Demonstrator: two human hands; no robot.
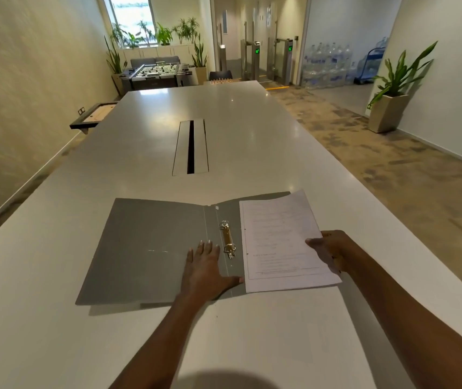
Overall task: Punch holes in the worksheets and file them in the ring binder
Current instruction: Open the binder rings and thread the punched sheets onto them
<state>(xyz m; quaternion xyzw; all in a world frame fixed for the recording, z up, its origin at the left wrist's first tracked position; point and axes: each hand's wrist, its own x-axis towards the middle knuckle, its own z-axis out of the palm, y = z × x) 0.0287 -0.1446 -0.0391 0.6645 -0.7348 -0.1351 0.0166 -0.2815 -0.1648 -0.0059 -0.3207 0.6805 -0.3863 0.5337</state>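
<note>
A grey ring binder [145,248] lies open flat on the white table [55,332]. Its two metal rings [227,239] stand on the spine strip, and they look parted at the top. A stack of white printed worksheets [280,242] lies on the binder's right half, just right of the rings, with small punched holes along its left edge. My left hand [204,270] rests flat on the binder beside the rings, fingers spread, thumb touching the stack's lower left corner. My right hand [333,251] grips the stack's right edge.
A cable slot [191,147] with a cover runs along the table's middle beyond the binder. A framed board [92,116] juts out at the table's far left edge. No hole punch is in view. Carpeted floor and a potted plant [392,88] lie to the right.
</note>
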